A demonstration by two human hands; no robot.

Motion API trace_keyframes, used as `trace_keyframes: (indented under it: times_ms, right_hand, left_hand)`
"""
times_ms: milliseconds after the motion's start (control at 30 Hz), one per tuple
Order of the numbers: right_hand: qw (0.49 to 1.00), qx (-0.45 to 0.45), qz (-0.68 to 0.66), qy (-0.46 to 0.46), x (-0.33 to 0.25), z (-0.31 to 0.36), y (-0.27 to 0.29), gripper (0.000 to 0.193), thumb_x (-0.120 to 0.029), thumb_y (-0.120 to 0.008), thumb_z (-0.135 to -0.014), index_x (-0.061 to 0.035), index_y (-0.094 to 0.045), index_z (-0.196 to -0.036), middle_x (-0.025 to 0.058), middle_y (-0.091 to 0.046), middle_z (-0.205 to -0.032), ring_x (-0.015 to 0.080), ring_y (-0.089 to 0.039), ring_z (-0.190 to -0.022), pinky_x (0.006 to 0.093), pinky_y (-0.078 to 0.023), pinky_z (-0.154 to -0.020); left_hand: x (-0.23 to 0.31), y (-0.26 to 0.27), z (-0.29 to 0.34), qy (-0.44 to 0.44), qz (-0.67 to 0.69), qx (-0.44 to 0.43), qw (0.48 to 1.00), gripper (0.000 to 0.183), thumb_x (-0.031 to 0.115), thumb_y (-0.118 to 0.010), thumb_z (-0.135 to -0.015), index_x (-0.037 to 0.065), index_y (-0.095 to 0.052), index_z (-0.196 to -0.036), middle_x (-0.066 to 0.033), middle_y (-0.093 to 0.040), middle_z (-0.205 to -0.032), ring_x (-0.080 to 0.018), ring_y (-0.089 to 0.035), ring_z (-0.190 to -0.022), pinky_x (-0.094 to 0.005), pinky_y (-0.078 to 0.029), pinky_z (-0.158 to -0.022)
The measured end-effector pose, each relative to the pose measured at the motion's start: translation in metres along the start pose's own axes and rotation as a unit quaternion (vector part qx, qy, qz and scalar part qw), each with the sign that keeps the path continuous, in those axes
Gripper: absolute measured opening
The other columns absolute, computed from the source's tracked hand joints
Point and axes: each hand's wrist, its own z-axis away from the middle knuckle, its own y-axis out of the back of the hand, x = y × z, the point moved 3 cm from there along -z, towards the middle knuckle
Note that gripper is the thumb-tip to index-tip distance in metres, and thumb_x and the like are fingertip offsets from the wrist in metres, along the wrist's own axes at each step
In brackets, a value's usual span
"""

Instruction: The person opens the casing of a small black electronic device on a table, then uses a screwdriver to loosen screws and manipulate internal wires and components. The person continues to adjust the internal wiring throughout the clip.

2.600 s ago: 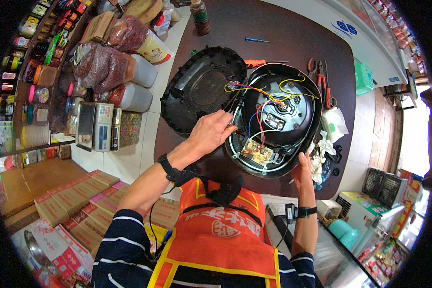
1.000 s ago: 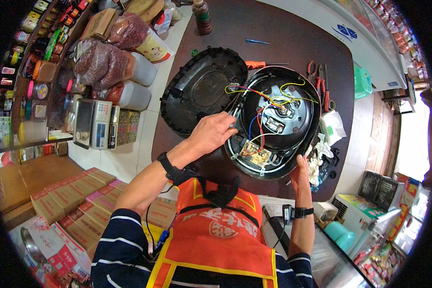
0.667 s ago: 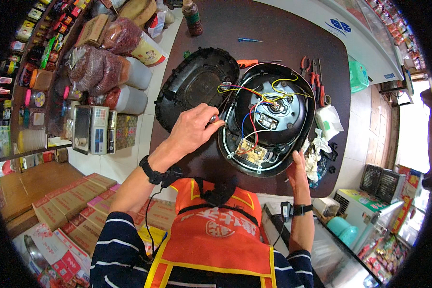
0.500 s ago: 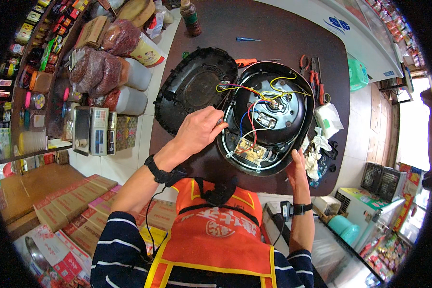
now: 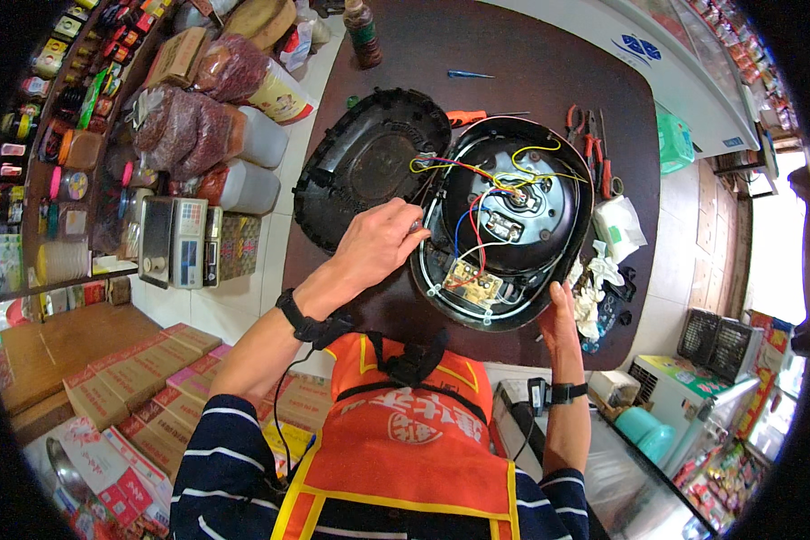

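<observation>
An opened rice cooker body (image 5: pixel 513 236) lies bottom up on the dark table, its metal inside, coloured wires and small circuit board (image 5: pixel 474 284) exposed. Against its left rim, my left hand (image 5: pixel 382 238) is closed, thumb and fingers pinched together; whatever is between them is hidden. My right hand (image 5: pixel 560 317) grips the near right edge of the body, with some fingers out of sight. The black bottom cover (image 5: pixel 369 171) lies to the left, its inner side up, with wires running from beside it into the body.
Beyond the body lie an orange-handled screwdriver (image 5: pixel 466 118) and a thin blue tool (image 5: pixel 470 75). Red-handled pliers (image 5: pixel 590 148) are at its right, near a white packet (image 5: pixel 619 225) and crumpled tissues (image 5: pixel 590 292). A dark bottle (image 5: pixel 362 36) stands at the far left.
The whole view has shifted slightly. Both hands keep their places on the rice cooker body, and nothing has visibly been taken or released.
</observation>
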Motion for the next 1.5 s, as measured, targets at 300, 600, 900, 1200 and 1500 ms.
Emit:
trace_keyframes:
  times_ms: [300, 600, 900, 1200, 1500]
  right_hand:
    - [1.000, 0.012, 0.018, 0.010, -0.002, 0.002, 0.000, 0.091, -0.041, -0.083, -0.099, -0.0081, -0.038, -0.169, 0.0091, -0.055, -0.162, 0.0271, -0.058, -0.144, 0.0475, -0.047, -0.121]
    - [1.000, -0.018, -0.006, -0.002, 0.002, 0.001, 0.008, 0.065, -0.036, -0.075, -0.108, -0.0123, -0.048, -0.162, 0.0040, -0.060, -0.157, 0.0238, -0.056, -0.145, 0.0481, -0.043, -0.123]
    - [1.000, -0.001, -0.003, -0.009, 0.004, 0.000, 0.012, 0.074, -0.038, -0.077, -0.105, -0.0122, -0.043, -0.165, 0.0046, -0.057, -0.160, 0.0253, -0.055, -0.147, 0.0500, -0.042, -0.124]
    - [1.000, 0.006, 0.002, 0.003, 0.001, 0.002, 0.007, 0.074, -0.035, -0.077, -0.106, -0.0106, -0.042, -0.166, 0.0059, -0.056, -0.161, 0.0249, -0.054, -0.147, 0.0495, -0.042, -0.125]
    - [1.000, -0.020, 0.004, 0.023, 0.000, 0.001, 0.006, 0.074, -0.033, -0.075, -0.107, -0.0095, -0.041, -0.168, 0.0060, -0.056, -0.162, 0.0247, -0.054, -0.148, 0.0483, -0.041, -0.125]
  left_hand:
    - [-0.004, 0.010, -0.006, 0.025, 0.025, -0.028, 0.999, 0.024, 0.018, -0.085, -0.095, 0.004, -0.068, -0.104, -0.0134, -0.068, -0.091, -0.0367, -0.071, -0.080, -0.0456, -0.058, -0.070]
    - [-0.011, -0.010, -0.010, 0.035, -0.015, -0.032, 0.999, 0.026, 0.022, -0.083, -0.097, 0.003, -0.067, -0.104, -0.0157, -0.069, -0.094, -0.0397, -0.072, -0.082, -0.0487, -0.059, -0.071]
    - [-0.010, -0.009, -0.008, 0.049, -0.004, -0.063, 0.997, 0.027, 0.024, -0.083, -0.097, 0.002, -0.066, -0.100, -0.0166, -0.070, -0.094, -0.0416, -0.072, -0.083, -0.0501, -0.059, -0.073]
    - [-0.008, -0.006, -0.006, 0.074, 0.010, -0.069, 0.995, 0.026, 0.023, -0.083, -0.096, 0.002, -0.067, -0.098, -0.0183, -0.071, -0.093, -0.0433, -0.072, -0.084, -0.0511, -0.058, -0.075]
    - [-0.014, -0.005, -0.012, 0.088, 0.012, -0.113, 0.990, 0.029, 0.027, -0.083, -0.096, 0.001, -0.069, -0.096, -0.0191, -0.073, -0.092, -0.0429, -0.073, -0.085, -0.0515, -0.058, -0.077]
